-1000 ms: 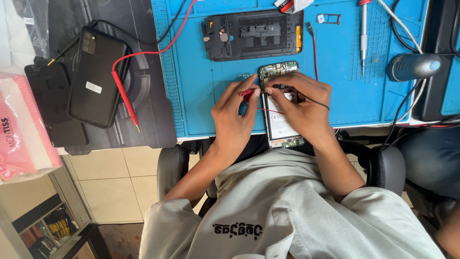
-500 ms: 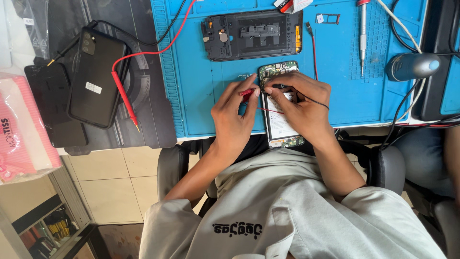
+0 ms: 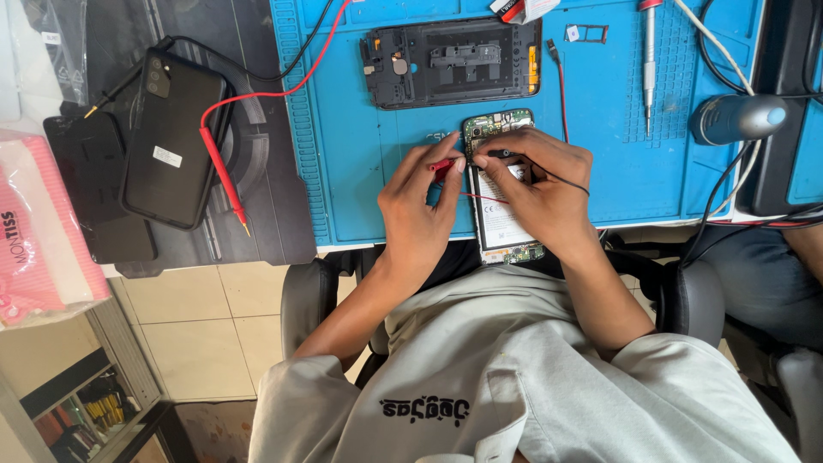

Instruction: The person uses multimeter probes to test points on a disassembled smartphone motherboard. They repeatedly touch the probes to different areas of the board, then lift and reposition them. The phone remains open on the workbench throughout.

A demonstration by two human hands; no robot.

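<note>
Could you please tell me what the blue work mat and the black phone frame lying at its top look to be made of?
The blue work mat looks like soft silicone or rubber: matte, evenly coloured, with moulded ridges and small trays along its edges. The black phone frame looks like moulded hard plastic, dull black with ribs and cut-outs; a few small metallic parts sit in it, though their material is too small to tell.

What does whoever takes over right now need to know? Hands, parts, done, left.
Left hand: pinches the red probe at the board end of the opened phone.
Right hand: holds the black probe on the board, resting over the phone.
Phone lies on the blue mat; black back frame apart, beyond it; screwdriver to the right.
Done: phone opened. Left: no meter in view, reading unknown.
</note>
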